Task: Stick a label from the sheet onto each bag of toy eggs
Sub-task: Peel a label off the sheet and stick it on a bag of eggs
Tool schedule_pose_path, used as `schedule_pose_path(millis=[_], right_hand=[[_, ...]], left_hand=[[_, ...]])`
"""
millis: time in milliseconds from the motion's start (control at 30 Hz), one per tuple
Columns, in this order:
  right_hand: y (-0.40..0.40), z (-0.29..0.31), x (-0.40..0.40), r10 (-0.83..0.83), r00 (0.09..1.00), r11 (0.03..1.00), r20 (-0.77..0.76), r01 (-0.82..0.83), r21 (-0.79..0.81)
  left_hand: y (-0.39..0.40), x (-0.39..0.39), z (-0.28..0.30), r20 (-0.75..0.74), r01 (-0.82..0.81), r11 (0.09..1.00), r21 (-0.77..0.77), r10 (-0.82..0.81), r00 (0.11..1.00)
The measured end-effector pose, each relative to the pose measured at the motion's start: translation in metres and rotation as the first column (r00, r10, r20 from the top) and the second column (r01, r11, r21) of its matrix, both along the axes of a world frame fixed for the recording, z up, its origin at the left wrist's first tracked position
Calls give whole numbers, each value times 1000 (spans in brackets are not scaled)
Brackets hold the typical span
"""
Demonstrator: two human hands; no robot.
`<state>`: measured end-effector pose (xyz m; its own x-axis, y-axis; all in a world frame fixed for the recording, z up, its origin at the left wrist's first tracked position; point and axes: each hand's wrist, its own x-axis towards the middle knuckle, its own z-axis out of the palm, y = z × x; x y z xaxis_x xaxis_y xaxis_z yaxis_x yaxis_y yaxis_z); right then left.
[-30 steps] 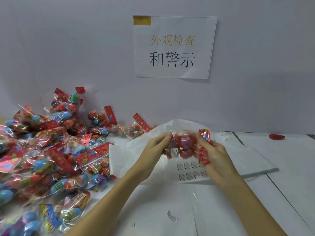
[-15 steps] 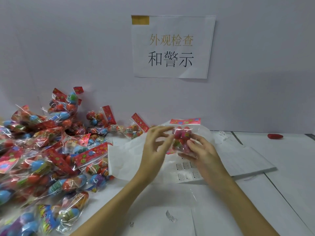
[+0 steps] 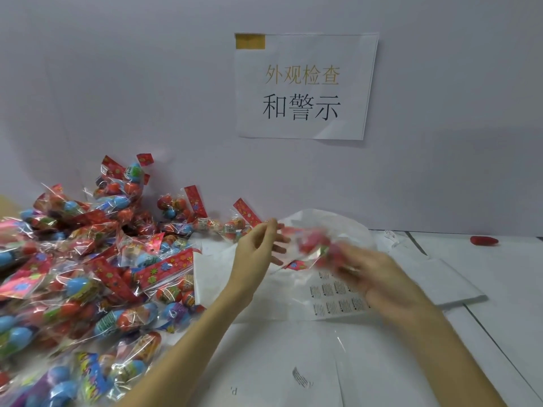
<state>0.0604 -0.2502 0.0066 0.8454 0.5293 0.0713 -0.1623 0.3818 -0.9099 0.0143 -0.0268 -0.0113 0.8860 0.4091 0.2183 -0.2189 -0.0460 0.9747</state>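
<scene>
table [image 3: 499,289]: white | pile of bags [image 3: 88,259]: clear, toy eggs inside, heaped at left | label sheet [image 3: 335,298]: flat under hands | bag [image 3: 311,245]: blurred, red eggs inside, above sheet | right hand [image 3: 379,277]: grips bag | left hand [image 3: 258,248]: fingers loosely spread at bag's left end, contact unclear

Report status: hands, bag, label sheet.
Right hand grips blurred bag above label sheet. Left hand beside it, fingers loose, grip unclear. Pile of bags left, nothing blocking.

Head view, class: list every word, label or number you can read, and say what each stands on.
"外观检查" in gold, on the wall notice.
"和警示" in black, on that notice.
Label sheet: print too small to read.
Loose label on the table: blurred.
Egg bags: wrapper print unreadable.
</scene>
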Motion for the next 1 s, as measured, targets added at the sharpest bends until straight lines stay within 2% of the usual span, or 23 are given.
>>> schedule_pose_path(millis=[33, 67, 100, 133, 167, 200, 233, 267, 333, 433, 533, 733, 833, 1000], right_hand=[[-16, 10, 2, 104, 988, 948, -116, -63, 312], [-32, 19, 5, 249, 956, 793, -154, -109, 600], [-46, 24, 5, 330, 936, 618, -126, -113, 778], [-55, 30, 3, 353, 928, 518, -118, -88, 851], [-59, 33, 2, 399, 908, 465, -127, -81, 882], [-58, 31, 2, 443, 888, 443, -124, -97, 891], [-52, 28, 1, 503, 858, 420, -102, -139, 897], [-45, 24, -1, 531, 841, 440, -106, -166, 882], [-34, 15, -2, 543, 827, 522, -149, -193, 831], [-23, 8, 4, 459, 848, 655, -264, -122, 745], [-17, 2, 5, 263, 893, 800, -366, 10, 600], [-3, 2, 4, 139, 883, 877, -448, 100, 469], [1, 0, 4, 106, 892, 912, -440, 89, 400], [11, -5, 2, 68, 908, 960, -413, 53, 274]], left_hand=[[2, 2, -1, 20, -42, 997, 64, 41, 999], [7, 3, -2, 47, -111, 981, 160, 105, 993], [14, 5, -3, 75, -201, 935, 292, 187, 980], [22, 8, -7, 100, -290, 844, 452, 275, 956], [30, 10, -12, 108, -337, 716, 611, 347, 932], [40, 12, -17, 75, -321, 597, 735, 399, 914], [50, 13, -23, 3, -260, 521, 813, 443, 897], [58, 12, -28, -82, -184, 489, 853, 474, 877], [68, 11, -35, -220, -62, 497, 866, 490, 844], [70, 12, -38, -205, -89, 512, 854, 488, 848], [70, 10, -36, -102, -210, 576, 790, 463, 881], [58, 8, -18, 114, -384, 629, 676, 426, 897], [53, 0, 0, 308, -496, 592, 635, 395, 865], [46, -9, 22, 651, -701, 446, 557, 290, 702]])
